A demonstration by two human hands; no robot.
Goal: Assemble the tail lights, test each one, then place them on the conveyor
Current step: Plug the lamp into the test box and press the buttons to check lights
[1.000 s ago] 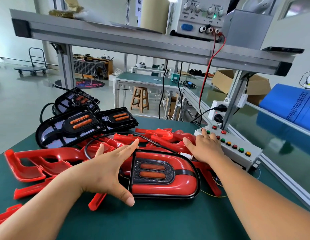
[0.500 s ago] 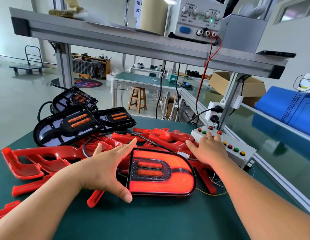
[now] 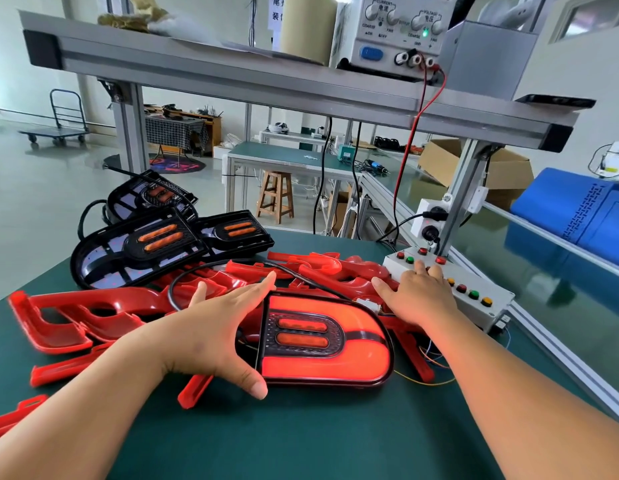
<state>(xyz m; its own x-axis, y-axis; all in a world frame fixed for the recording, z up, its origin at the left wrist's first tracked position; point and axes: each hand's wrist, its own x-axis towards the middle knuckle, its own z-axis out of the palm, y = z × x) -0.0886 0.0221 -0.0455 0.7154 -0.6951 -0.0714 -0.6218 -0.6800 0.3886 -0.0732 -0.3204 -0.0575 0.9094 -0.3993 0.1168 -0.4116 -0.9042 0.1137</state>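
Note:
An assembled tail light lies flat on the green table, its red lens glowing. My left hand rests against its left end, fingers straight, thumb by the near corner. A black cable loops from the lamp behind that hand. To the right, my right hand lies on the white button box, fingers stretched over its coloured buttons. Which button it presses is hidden.
Loose red lens covers are piled left of and behind the lamp. Black lamp housings are stacked at the back left. A power supply stands on the overhead shelf. The conveyor runs along the right, with a blue machine beyond.
The tail light's lens went from dark to glowing red. My right hand shifted slightly on the button box. My left hand stayed against the lamp.

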